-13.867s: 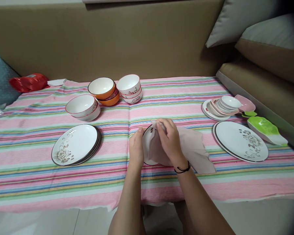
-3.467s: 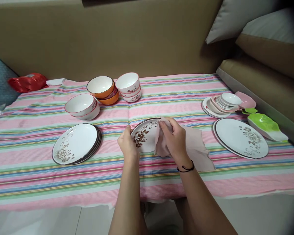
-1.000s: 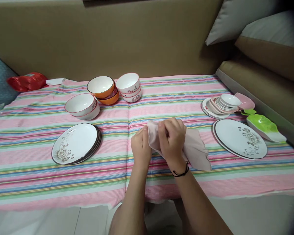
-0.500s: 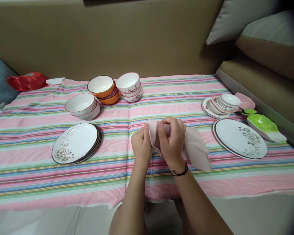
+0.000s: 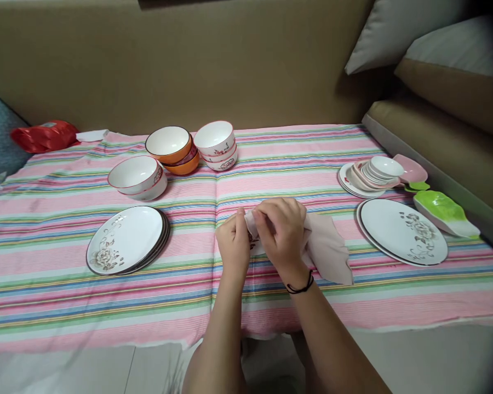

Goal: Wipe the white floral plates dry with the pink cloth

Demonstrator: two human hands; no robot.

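A striped tablecloth (image 5: 271,164) covers the whole table. Near the right edge lies a large flowered plate (image 5: 402,231), and toward the front left sits a stack of flowered plates (image 5: 125,239). At the middle of the front edge, a pink cloth (image 5: 326,246) is bunched over a small plate (image 5: 253,241), with only a sliver of the plate's white face and brown pattern showing between the hands. The left hand (image 5: 233,246) has its fingers curled on the plate's left rim. The right hand (image 5: 281,230) is bent over the top, its fingers pinching the cloth against the plate. Toward the back left stand white bowls (image 5: 136,176), orange bowls (image 5: 170,148) and more white bowls with red trim (image 5: 216,143). Small saucers (image 5: 373,175) and a green leaf dish (image 5: 443,212) sit by the right edge.
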